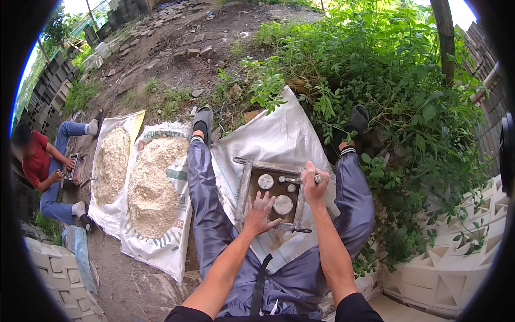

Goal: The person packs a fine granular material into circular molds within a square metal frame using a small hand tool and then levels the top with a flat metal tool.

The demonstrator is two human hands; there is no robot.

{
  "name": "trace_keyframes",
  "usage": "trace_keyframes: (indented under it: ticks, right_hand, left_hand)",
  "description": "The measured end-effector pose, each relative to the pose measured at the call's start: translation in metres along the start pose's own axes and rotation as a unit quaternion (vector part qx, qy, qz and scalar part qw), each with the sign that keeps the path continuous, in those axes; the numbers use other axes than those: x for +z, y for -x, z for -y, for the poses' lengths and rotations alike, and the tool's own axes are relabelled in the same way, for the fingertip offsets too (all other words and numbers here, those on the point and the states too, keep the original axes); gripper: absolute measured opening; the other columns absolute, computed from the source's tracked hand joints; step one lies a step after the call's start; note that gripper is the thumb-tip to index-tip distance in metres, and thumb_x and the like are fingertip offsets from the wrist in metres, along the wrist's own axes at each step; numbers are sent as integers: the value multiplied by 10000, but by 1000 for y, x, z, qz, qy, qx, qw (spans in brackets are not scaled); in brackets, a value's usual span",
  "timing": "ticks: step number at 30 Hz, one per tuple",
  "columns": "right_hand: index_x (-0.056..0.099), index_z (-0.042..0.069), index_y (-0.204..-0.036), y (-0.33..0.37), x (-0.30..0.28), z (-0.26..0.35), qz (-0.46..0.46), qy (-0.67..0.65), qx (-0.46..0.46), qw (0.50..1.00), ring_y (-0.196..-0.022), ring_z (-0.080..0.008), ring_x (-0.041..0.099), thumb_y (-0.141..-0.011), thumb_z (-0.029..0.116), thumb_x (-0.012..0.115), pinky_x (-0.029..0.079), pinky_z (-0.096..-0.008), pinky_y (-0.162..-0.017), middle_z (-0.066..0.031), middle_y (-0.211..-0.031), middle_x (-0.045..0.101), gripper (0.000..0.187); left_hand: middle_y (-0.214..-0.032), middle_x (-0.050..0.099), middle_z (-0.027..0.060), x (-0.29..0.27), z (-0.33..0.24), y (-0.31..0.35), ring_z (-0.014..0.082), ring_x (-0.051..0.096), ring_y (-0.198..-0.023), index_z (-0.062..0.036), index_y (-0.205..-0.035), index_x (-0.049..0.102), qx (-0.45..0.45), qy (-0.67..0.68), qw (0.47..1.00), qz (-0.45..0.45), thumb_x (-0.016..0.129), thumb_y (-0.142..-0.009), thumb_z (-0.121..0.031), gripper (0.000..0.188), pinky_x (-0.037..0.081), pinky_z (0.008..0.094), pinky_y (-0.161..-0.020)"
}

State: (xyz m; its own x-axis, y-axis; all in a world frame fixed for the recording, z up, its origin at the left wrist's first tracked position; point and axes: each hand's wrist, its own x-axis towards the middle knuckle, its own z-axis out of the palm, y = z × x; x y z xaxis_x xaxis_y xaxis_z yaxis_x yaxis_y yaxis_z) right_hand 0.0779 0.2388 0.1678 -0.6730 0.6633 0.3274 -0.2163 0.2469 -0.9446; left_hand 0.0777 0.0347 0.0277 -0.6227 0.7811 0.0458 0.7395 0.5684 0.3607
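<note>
Between my legs a square metal mould frame with rods at its corners lies on a white woven sack. Inside it sit several pale round pieces, among them a large disc, a second disc and a small disc. My left hand rests over the lower left of the frame, dusty fingers spread, beside the large disc. Above the frame's right side my right hand is wrapped round a tool with a rounded metal handle end; its working end is hard to make out.
Two pale powder heaps lie on sacks at my left. Beyond them a seated person in a red shirt handles a similar frame. Dense green plants border the right; patterned concrete blocks stand at lower right.
</note>
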Motion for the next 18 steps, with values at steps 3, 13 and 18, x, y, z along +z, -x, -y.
trace_keyframes:
  ticks: [3, 13, 18]
  right_hand:
    - [465, -8, -512, 2, 9, 1, 0, 42, -34, 999, -401, -69, 378, -939, 113, 525, 281, -310, -404, -5, -432, 423, 448]
    - [419, 7, -513, -22, 19, -28, -33, -4, 26, 999, -404, -68, 411, -913, 104, 541, 291, -292, -405, -2, -433, 419, 429]
    - [412, 13, -524, -46, 33, -40, -17, 28, 47, 998, -419, -73, 379, -910, 112, 541, 269, -301, -407, 11, -448, 387, 419]
  left_hand:
    - [-1566, 192, 95, -29, 12, -17, 367, 233, -1410, -227, -1516, 211, 93, -66, 990, 80, 419, -863, -686, 825, 90, 630, -1128]
    - [-1252, 531, 58, -22, 30, -27, 262, 477, -1138, -239, -1438, 395, 125, 73, 989, 6, 620, -845, -401, 654, 375, 416, -972]
    - [-1132, 541, 44, -17, 30, -25, 260, 484, -1069, -233, -1420, 427, 109, 70, 991, 21, 622, -844, -393, 628, 395, 401, -947]
